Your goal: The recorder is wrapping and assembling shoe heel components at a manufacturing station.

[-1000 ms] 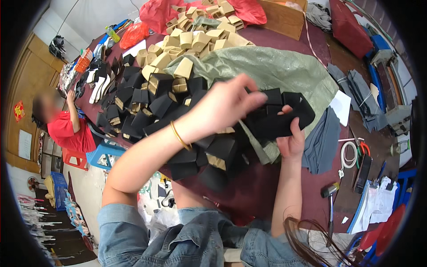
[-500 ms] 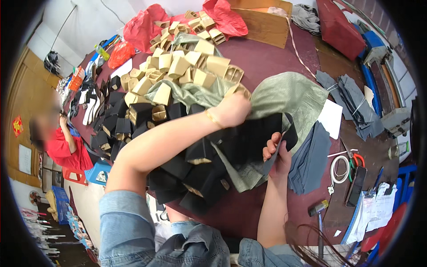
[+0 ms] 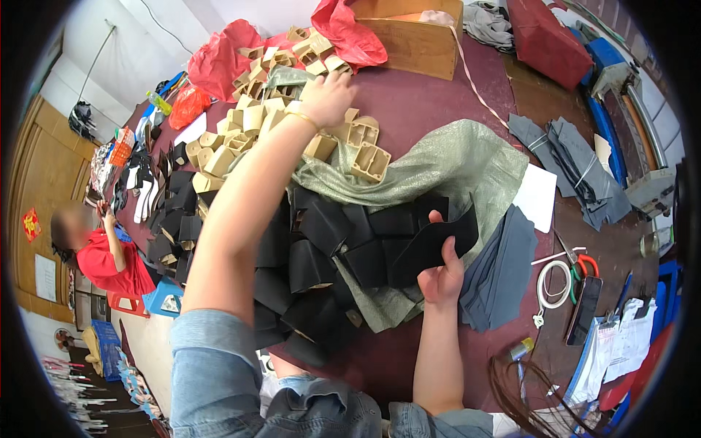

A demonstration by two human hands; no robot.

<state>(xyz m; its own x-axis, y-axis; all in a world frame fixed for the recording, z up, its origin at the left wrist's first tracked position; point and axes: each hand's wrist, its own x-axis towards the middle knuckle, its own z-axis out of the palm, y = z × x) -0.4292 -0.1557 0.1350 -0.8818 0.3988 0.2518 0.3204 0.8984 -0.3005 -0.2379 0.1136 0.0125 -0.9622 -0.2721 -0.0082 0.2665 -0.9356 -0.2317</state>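
Observation:
My left hand (image 3: 325, 100) reaches across to the far side of a heap of beige hollow block-like pieces (image 3: 253, 119), its fingers stretched out over them. Whether the fingertips touch a piece is hidden from me. My right hand (image 3: 443, 276) pinches a curved, flat black sheet (image 3: 438, 241) between thumb and fingers. Left of that sheet lie many black-covered blocks (image 3: 311, 264), some with beige ends showing. A grey-green woven cloth (image 3: 467, 153) spreads beneath and beside them. Two beige pieces (image 3: 371, 161) with open compartments rest on the cloth's upper edge.
Dark grey flat pieces (image 3: 500, 270) are stacked at the right. Beyond lie scissors (image 3: 586, 266), a white cord coil (image 3: 555, 283), a phone (image 3: 583, 312) and a hammer (image 3: 521, 350). A wooden box (image 3: 409, 45) stands at the back. A person in red (image 3: 109, 259) sits at the far left.
My left hand has moved up and left, from the cloth's middle to the far beige heap. My right hand has dropped slightly, and the black sheet is now more fully in view.

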